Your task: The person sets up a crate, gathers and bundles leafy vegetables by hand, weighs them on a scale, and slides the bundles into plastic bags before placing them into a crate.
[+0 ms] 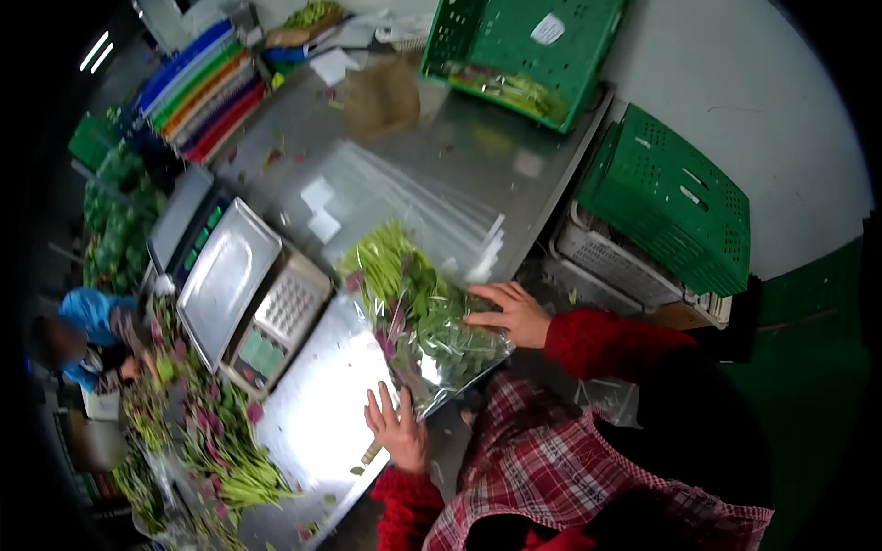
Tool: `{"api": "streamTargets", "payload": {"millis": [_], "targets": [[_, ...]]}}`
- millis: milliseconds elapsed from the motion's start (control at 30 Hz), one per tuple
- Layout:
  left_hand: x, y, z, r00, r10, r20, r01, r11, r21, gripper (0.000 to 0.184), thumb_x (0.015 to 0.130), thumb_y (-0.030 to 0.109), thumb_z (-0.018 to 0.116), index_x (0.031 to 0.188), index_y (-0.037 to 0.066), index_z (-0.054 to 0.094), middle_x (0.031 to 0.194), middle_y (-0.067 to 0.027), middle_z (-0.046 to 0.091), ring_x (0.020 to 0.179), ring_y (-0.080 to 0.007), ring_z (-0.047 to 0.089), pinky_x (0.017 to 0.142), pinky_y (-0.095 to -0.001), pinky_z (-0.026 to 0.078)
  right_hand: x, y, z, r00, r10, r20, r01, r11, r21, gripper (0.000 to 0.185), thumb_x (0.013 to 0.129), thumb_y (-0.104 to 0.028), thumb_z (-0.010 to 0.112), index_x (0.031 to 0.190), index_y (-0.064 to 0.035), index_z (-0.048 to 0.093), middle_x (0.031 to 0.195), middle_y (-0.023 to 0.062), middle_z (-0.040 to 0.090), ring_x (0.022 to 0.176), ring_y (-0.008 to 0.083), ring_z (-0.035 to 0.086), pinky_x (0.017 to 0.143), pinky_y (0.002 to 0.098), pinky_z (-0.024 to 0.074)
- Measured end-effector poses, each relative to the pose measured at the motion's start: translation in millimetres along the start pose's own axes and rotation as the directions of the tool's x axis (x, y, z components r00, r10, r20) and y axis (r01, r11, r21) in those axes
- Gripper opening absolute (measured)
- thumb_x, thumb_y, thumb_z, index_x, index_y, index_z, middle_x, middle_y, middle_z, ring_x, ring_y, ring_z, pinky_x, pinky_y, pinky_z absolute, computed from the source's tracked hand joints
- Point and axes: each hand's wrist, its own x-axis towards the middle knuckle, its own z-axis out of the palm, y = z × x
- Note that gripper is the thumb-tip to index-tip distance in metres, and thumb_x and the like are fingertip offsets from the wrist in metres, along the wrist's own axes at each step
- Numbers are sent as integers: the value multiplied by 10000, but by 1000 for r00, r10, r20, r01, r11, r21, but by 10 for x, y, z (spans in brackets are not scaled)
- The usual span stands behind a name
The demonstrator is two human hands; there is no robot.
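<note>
A clear plastic bag of leafy greens [432,317] lies at the metal table's near edge, stems toward the far side and leaves toward me. My right hand [511,314] rests on the bag's right side, fingers stretched out. On the other side, my left hand [397,432] is spread beside the bag's lower corner, its fingertips near the plastic; whether they touch it, I cannot tell. Just beyond the bag lies a stack of flat clear plastic bags [404,197]. To the left stands a weighing scale [276,317] with a metal pan.
Loose greens with purple leaves [225,441] cover the table's left part. A green crate [524,55] holding bagged greens stands at the far end. Another green crate [671,202] sits on grey crates at right. Across the table is a person in a blue top [92,317].
</note>
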Motion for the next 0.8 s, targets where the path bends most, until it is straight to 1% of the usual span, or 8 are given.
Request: {"api": "streamTargets", "payload": {"millis": [100, 167, 200, 300, 433, 533, 633, 800], "targets": [[455, -401, -469, 977, 128, -171, -173, 943, -284, 335, 775, -3, 603, 1108, 1, 635, 1257, -211, 587, 1250, -393, 489, 1043, -494, 367, 859, -111, -354, 956, -239, -168, 248, 968, 37, 519, 683, -48, 712, 1175, -208, 676, 1295, 88, 563, 1191, 293, 516, 978, 456, 389], [1065, -366, -1133, 855, -25, -519, -171, 929, -327, 97, 892, 6, 564, 888, -28, 655, 920, -135, 685, 840, -216, 622, 673, -262, 469, 1604, -319, -757, 888, -333, -316, 381, 919, 103, 466, 700, -136, 766, 1156, -148, 669, 1212, 107, 613, 1103, 314, 565, 953, 420, 425], [1234, -321, -1646, 916, -270, -295, 94, 862, -498, 201, 951, 60, 533, 813, -44, 635, 768, -39, 631, 620, -107, 495, 543, -258, 345, 1760, -672, -1201, 936, -226, -269, 305, 904, 300, 479, 696, -185, 793, 1152, -116, 662, 1196, 114, 622, 1083, 299, 578, 939, 402, 441], [1859, 173, -2066, 737, -565, -370, -24, 526, -850, 367, 990, 193, 536, 654, 53, 483, 593, 49, 460, 500, -31, 292, 476, -242, 200, 1833, -814, -1411, 998, 3, 58, -41, 747, 663, 616, 717, -341, 833, 1134, 57, 616, 1113, 154, 651, 991, 171, 598, 886, 344, 475], [1850, -431, -1628, 894, -412, -177, 62, 505, -861, 303, 1001, 208, 493, 751, 46, 552, 685, 2, 542, 622, -75, 487, 563, -239, 358, 1687, -516, -1117, 920, 296, 256, -379, 509, 773, 426, 785, -251, 799, 1053, 51, 664, 925, 51, 683, 842, 116, 594, 814, 286, 489], [1959, -196, -1392, 838, -540, 71, 330, 401, -855, 263, 994, 205, 488, 925, -7, 628, 863, -101, 679, 771, -163, 649, 684, -265, 497, 1967, -153, -1431, 900, 432, -54, -188, 497, 847, 322, 808, -191, 770, 1022, 33, 682, 914, 38, 679, 803, 100, 588, 757, 282, 492], [1816, -335, -1094, 818, -545, 187, 470, 443, -764, 325, 997, 269, 497, 968, -25, 630, 859, -133, 693, 734, -197, 676, 635, -302, 539, 2308, 371, -2242, 628, 594, -503, -108, 707, 699, 306, 810, -165, 759, 1009, 48, 668, 951, 42, 671, 753, 100, 589, 692, 267, 494], [1749, -418, -619, 689, -637, 346, 607, 247, -755, 281, 969, 215, 558, 957, -56, 631, 859, -161, 698, 724, -221, 696, 617, -299, 566, 2760, 1737, -2754, 330, 764, -554, 549, 322, 771, 289, 854, -126, 704, 1097, 1, 614, 1042, 73, 648, 912, 201, 641, 796, 372, 525]]}}
